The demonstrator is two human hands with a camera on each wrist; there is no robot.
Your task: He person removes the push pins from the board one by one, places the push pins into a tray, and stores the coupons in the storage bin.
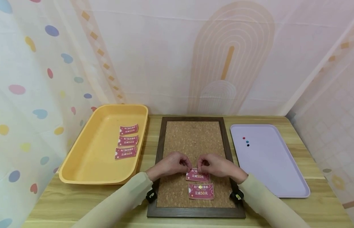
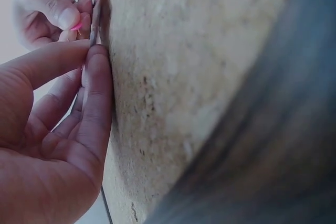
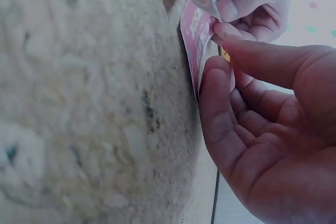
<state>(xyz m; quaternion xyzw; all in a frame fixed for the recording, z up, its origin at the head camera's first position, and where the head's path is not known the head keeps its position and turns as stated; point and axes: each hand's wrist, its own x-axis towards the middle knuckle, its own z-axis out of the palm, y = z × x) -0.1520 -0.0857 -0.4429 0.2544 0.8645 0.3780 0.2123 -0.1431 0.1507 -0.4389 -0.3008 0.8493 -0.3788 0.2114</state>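
Observation:
A cork board [image 1: 194, 139] in a dark frame lies flat on the table. Over its lower half, my left hand [image 1: 176, 163] pinches the upper left of a pink coupon [image 1: 198, 176] between thumb and forefinger. My right hand [image 1: 215, 164] is at the coupon's upper right. In the left wrist view its thumb and forefinger pinch a small pink pushpin [image 2: 77, 26], close beside the coupon's edge. The right wrist view shows the coupon [image 3: 195, 35] slightly raised from the cork. Just below it, a second coupon [image 1: 201, 193] lies on the board with a yellow pushpin [image 1: 200, 187] near its top.
To the left stands a deep yellow tray [image 1: 88, 158] with three similar coupons [image 1: 126, 152] along its right side. A lilac tray [image 1: 271, 167] on the right holds red, blue and black pushpins [image 1: 247, 142]. Patterned curtain hangs behind the table.

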